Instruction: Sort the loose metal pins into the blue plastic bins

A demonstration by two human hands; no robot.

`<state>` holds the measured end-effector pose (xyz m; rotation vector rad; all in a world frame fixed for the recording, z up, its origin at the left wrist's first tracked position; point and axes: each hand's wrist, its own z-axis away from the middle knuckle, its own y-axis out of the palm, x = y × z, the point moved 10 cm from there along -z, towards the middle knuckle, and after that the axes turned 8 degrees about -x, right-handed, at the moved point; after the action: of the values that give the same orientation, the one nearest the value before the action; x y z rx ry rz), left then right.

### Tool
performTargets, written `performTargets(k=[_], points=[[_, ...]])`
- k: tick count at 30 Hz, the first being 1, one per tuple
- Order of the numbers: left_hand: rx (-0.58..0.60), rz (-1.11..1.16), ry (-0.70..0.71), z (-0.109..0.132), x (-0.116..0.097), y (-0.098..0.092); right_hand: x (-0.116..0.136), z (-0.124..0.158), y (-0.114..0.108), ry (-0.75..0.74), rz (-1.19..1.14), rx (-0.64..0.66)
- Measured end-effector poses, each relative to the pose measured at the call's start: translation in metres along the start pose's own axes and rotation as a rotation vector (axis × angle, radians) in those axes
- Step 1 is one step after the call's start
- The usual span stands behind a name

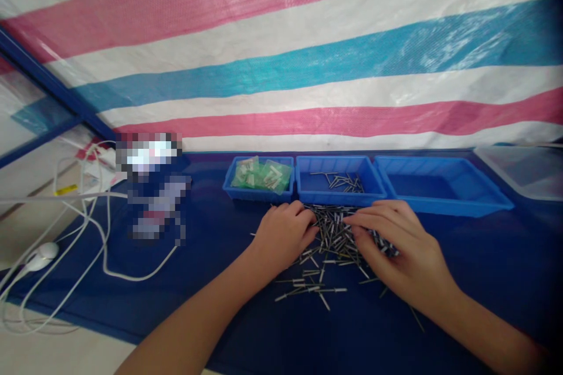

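A heap of thin metal pins (331,233) lies on the dark blue cloth (211,281) in front of three blue trays. My left hand (284,237) rests on the left side of the heap, its fingers curled down into the pins. On the right side my right hand (396,246) lies over the pins, fingers bent and pressed together at the tips. Whether either hand holds pins is hidden under the fingers. Loose pins (314,290) are scattered toward me.
The left blue tray (233,187) holds small green bags, the middle tray (308,184) several pins, and the right tray (440,199) shows nothing inside. A clear plastic box (523,173) stands far right. White cables (88,228) lie at left. A striped tarp (281,58) hangs behind.
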<state>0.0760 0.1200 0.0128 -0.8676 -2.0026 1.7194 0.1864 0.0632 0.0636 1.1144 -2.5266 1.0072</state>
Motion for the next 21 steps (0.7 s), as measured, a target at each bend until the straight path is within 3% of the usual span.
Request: performTargets(k=[21], points=[[0.02, 0.055, 0.036, 0.002, -0.0013, -0.0012, -0.0015, 0.0013, 0.0074, 0.019, -0.018, 0.056]])
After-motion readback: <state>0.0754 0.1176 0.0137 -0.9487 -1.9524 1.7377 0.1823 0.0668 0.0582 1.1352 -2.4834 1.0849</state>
